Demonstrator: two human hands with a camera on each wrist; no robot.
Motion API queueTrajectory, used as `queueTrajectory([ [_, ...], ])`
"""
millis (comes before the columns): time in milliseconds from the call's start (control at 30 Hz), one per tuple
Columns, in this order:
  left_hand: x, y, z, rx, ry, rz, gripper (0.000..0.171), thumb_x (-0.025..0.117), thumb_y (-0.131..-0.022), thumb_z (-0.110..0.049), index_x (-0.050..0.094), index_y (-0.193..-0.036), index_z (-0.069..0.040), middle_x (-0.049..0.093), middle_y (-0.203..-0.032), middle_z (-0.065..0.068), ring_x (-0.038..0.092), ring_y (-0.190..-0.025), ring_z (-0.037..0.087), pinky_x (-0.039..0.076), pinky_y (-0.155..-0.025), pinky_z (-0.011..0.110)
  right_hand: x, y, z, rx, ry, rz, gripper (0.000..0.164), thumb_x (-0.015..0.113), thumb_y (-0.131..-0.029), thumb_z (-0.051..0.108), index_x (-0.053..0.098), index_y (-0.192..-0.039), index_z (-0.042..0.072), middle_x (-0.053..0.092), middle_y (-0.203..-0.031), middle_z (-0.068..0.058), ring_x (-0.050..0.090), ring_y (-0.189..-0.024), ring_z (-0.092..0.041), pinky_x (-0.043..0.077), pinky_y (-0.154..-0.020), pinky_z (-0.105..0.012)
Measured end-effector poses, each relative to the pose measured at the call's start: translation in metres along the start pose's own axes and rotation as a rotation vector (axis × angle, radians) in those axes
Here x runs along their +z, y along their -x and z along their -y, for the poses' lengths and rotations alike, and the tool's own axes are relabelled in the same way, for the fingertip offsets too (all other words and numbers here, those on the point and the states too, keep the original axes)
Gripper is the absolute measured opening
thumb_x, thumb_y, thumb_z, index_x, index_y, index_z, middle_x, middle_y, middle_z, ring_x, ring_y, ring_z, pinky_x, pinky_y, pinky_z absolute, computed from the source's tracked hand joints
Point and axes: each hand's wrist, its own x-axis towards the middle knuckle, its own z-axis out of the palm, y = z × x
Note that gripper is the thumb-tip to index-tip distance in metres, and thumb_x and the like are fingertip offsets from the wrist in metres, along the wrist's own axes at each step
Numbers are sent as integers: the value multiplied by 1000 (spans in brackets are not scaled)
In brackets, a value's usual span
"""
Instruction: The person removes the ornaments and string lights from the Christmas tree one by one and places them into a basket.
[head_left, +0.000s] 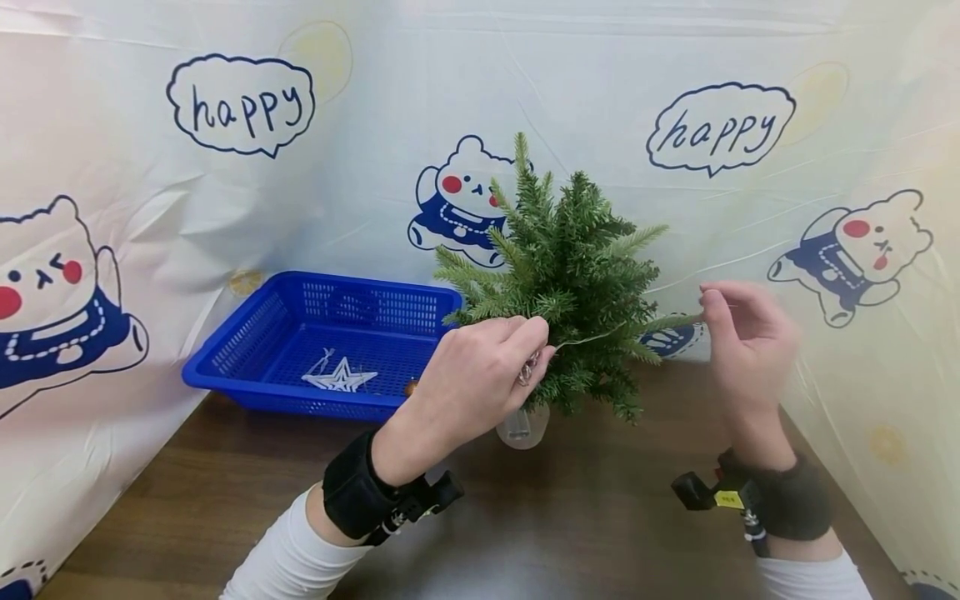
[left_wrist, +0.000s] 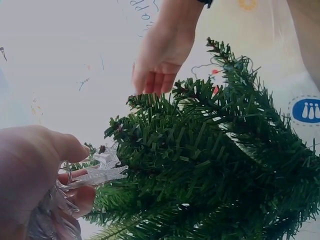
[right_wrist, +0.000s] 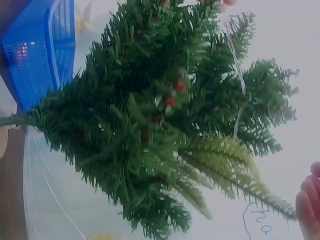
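A small artificial Christmas tree [head_left: 577, 275] stands on a clear, rounded base [head_left: 522, 427]. At its near side my left hand [head_left: 480, 375] grips a bundle of clear string lights [left_wrist: 60, 205]. A translucent star-shaped light [left_wrist: 102, 172] pokes out between thumb and fingers, beside a branch. From that bundle a thin clear wire [right_wrist: 239, 75] crosses the foliage to a lighter green branch [right_wrist: 225, 160] on the right. My right hand [head_left: 753, 358], raised right of the tree, pinches that branch's tip between thumb and fingers.
Left of the tree sits a blue plastic basket [head_left: 247, 333]. In it lie a white star ornament [head_left: 341, 377] and a small orange-brown ball [head_left: 410, 387], partly hidden by my left hand. A printed cloth backdrop [head_left: 360, 192] rises behind the brown wooden table [head_left: 600, 517] and along its sides.
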Motion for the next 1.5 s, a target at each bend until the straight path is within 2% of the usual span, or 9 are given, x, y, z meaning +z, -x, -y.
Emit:
queueTrajectory([
  [133,0,0,0,1,0,-10,17,55,-95,-20,50,-81,-12,39,-60,-6,38,-52,6,24,-48,18,-5,1,3,4,-3,48,22,64,-83,-3,65,-102,-16,68,-99,-2,58,-95,-18,49,-81,-18],
  [200,0,0,0,-1,1,-12,17,55,-95,-19,50,-80,-12,39,-59,-6,39,-52,6,24,-48,18,-9,1,-4,19,-25,97,25,65,-81,-6,63,-105,-17,69,-103,-5,59,-99,-20,49,-83,-19],
  [400,-3,0,1,-11,-1,-3,13,53,-96,-19,53,-86,-11,44,-61,-6,43,-53,6,28,-47,18,-22,8,-27,106,22,202,33,69,-78,-9,64,-110,-11,71,-104,-6,66,-90,-16,52,-78,-18],
  [533,-6,0,1,-27,-18,9,9,54,-97,-19,57,-92,-11,55,-68,-5,50,-58,7,34,-47,18,-23,14,-27,148,-36,222,31,69,-76,-12,64,-107,-13,71,-101,-5,68,-85,-13,53,-75,-19],
  [633,-7,-1,1,-44,-34,23,7,52,-96,-15,56,-91,-11,55,-69,-4,50,-59,8,33,-46,19,-22,18,-29,124,-98,220,28,68,-75,-15,63,-103,-16,70,-100,-7,68,-83,-13,53,-76,-19],
  [767,-8,0,1,-59,-54,47,5,48,-95,-11,51,-90,-10,45,-64,-5,42,-55,7,26,-46,20,-22,24,-30,70,-164,199,25,67,-73,-19,61,-97,-19,69,-97,-9,67,-81,-13,54,-75,-19],
  [967,-10,1,3,-73,-111,70,6,46,-96,-12,50,-92,-10,40,-62,-5,37,-55,8,19,-44,20,-21,29,-25,36,-216,184,20,64,-71,-25,60,-90,-21,70,-92,-5,67,-79,-13,54,-73,-19],
  [1267,-14,1,6,-137,-120,83,6,48,-96,-14,53,-96,-11,51,-66,-5,49,-59,9,30,-44,20,-17,36,-3,-117,-42,159,18,68,-64,-24,63,-81,-19,72,-85,-2,65,-80,-12,52,-73,-17],
  [1500,-15,2,7,-159,-104,102,25,50,-98,-30,61,-110,-12,65,-73,-4,58,-60,9,35,-44,20,-15,41,-2,-181,6,165,19,72,-62,-21,66,-79,-14,72,-84,-7,65,-83,-13,51,-76,-17],
])
